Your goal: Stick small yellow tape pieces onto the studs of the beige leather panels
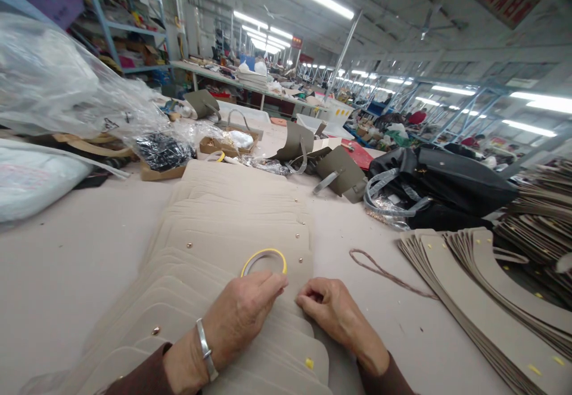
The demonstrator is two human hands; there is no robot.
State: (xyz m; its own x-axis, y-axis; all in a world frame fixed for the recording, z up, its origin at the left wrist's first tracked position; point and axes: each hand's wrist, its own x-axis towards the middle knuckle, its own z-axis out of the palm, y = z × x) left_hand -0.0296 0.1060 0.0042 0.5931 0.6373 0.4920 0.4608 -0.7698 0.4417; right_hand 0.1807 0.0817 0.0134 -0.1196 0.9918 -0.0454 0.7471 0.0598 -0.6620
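Observation:
My left hand, with a silver bangle at the wrist, is closed on a thin roll of yellow-edged tape. The roll's ring stands up behind the fingers. Just to the right, my right hand is pinched, thumb against fingertips; whatever it may hold is too small to make out. Both hands are over overlapping beige leather-like panels, fanned out in layers. Small metal studs dot the panels, and a yellow tab sits on one near the right edge.
Stacks of curved beige strips lie to the right, near a brown cord loop. A black bag stands behind them. Olive pieces with straps and a cardboard tray are farther back. Clear plastic wrapping fills the left.

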